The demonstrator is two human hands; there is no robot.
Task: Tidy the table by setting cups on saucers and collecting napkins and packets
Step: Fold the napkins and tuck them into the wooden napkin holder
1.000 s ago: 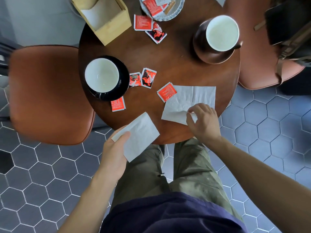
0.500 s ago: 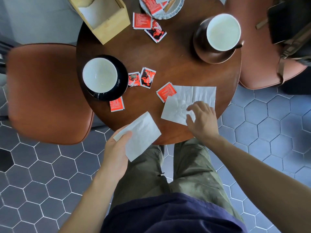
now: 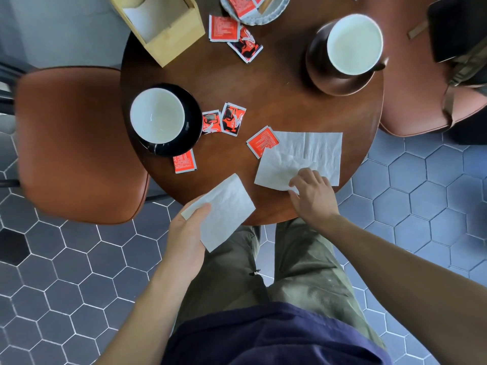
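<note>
My left hand (image 3: 185, 239) holds a folded white napkin (image 3: 224, 210) over the round wooden table's (image 3: 276, 83) near edge. My right hand (image 3: 312, 193) pinches the near corner of a crumpled napkin (image 3: 276, 169), which lies on top of another flat napkin (image 3: 324, 148). A white cup (image 3: 157, 115) sits on a black saucer (image 3: 193, 122) at the left. A second white cup (image 3: 354, 43) sits on a brown saucer (image 3: 340, 85) at the right. Several red packets lie loose, one (image 3: 262, 140) beside the napkins and one (image 3: 184, 161) by the black saucer.
A wooden napkin box (image 3: 163, 25) stands at the table's far left. A pale dish (image 3: 263, 11) with packets sits at the far edge. Brown chairs (image 3: 76, 143) flank the table, the right one (image 3: 416, 83) bearing a dark bag (image 3: 458, 30). Below is a hexagon-tiled floor.
My right hand's fingers have closed further on the crumpled napkin's near corner, lifting its edge. My left hand with its napkin has barely moved.
</note>
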